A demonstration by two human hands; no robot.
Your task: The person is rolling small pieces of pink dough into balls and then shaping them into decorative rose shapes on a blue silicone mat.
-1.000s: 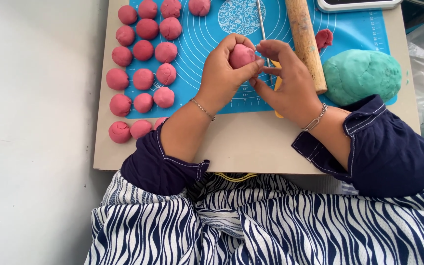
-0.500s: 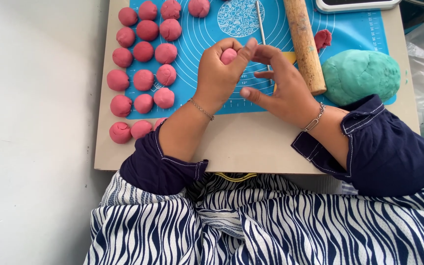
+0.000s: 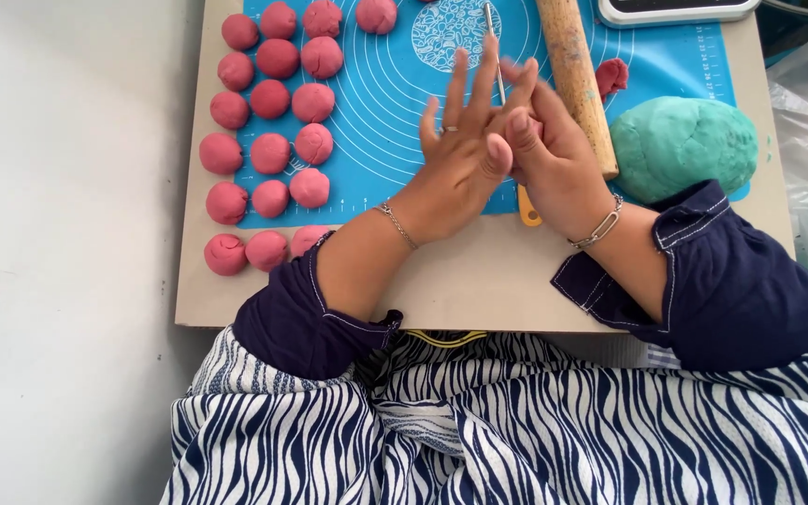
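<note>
My left hand [image 3: 455, 154] and my right hand [image 3: 561, 173] are pressed palm to palm above the blue silicone mat [image 3: 376, 84], fingers stretched out. A pink dough ball is squeezed between the palms and almost wholly hidden; only a sliver of pink [image 3: 532, 128] shows. Several finished pink dough balls [image 3: 278, 140] lie in rows to the left of my hands. A wooden rolling pin [image 3: 577, 75] lies just behind my right hand.
A big teal dough lump [image 3: 685, 145] sits at the right of the mat, a small pink scrap [image 3: 612, 75] beside the pin. A thin metal tool [image 3: 491, 37] with a yellow end [image 3: 527, 210] lies under my hands. The beige board [image 3: 479, 281] carries everything; a white scale [image 3: 675, 9] stands at the back.
The pink ball was held in my left fingertips; now both hands have flattened and closed palm to palm around it, hiding it.
</note>
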